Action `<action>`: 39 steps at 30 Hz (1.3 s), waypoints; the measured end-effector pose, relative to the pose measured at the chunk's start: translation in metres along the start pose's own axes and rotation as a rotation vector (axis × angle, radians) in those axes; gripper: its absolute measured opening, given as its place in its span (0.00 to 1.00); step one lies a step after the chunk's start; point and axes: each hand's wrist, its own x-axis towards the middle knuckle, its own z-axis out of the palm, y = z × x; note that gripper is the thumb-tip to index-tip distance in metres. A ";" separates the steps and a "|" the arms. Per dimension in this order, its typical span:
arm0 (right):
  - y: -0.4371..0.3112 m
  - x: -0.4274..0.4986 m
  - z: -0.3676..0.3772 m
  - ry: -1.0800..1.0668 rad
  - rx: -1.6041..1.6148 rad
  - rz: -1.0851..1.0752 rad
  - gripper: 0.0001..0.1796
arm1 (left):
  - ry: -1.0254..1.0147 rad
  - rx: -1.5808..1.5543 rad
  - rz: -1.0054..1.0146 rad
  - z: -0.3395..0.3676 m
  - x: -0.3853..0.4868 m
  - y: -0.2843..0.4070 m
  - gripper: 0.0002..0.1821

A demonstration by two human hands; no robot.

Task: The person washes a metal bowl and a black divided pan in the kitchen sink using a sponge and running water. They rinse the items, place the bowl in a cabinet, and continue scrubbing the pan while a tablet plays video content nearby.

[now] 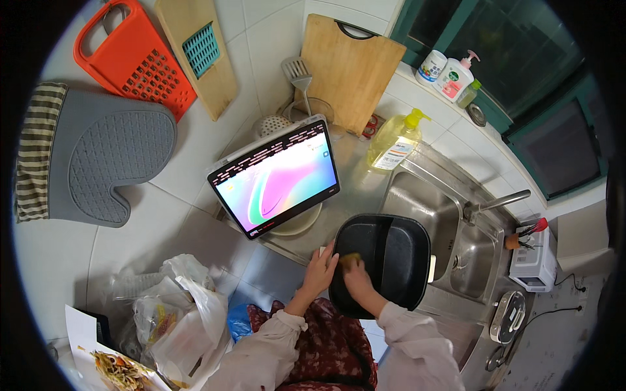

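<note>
A black divided pan [406, 264] with a raised ridge across its inside is before me, over the front edge of the sink counter. My left hand [319, 273] grips its left rim by a pale handle, mostly hidden under the fingers. Inside the left compartment, my right hand [358, 281] presses a yellowish-brown sponge [351, 258] against the wall nearest my left hand. A second pale handle [432, 269] sticks out from the pan's right side.
Beyond the pan lie a steel double sink [420, 190] and its faucet [499, 199]. A lit tablet [279, 176] stands left, near a yellow-pumped soap bottle [396, 141]. Plastic bags [190, 313] sit at lower left. An oven mitt [112, 156] hangs on the wall.
</note>
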 end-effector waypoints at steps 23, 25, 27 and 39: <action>0.002 0.055 -0.008 0.123 0.556 0.095 0.29 | 0.018 -0.001 0.005 0.001 0.001 -0.002 0.23; 0.000 0.030 -0.007 0.031 0.774 0.055 0.30 | 0.035 -0.020 0.003 0.005 0.003 -0.005 0.23; -0.002 0.004 -0.018 -0.235 0.843 0.036 0.30 | 0.077 -0.032 0.014 0.006 0.001 -0.004 0.22; -0.005 -0.045 -0.032 -0.629 0.888 0.150 0.28 | 0.133 -0.022 -0.059 0.007 0.002 0.009 0.19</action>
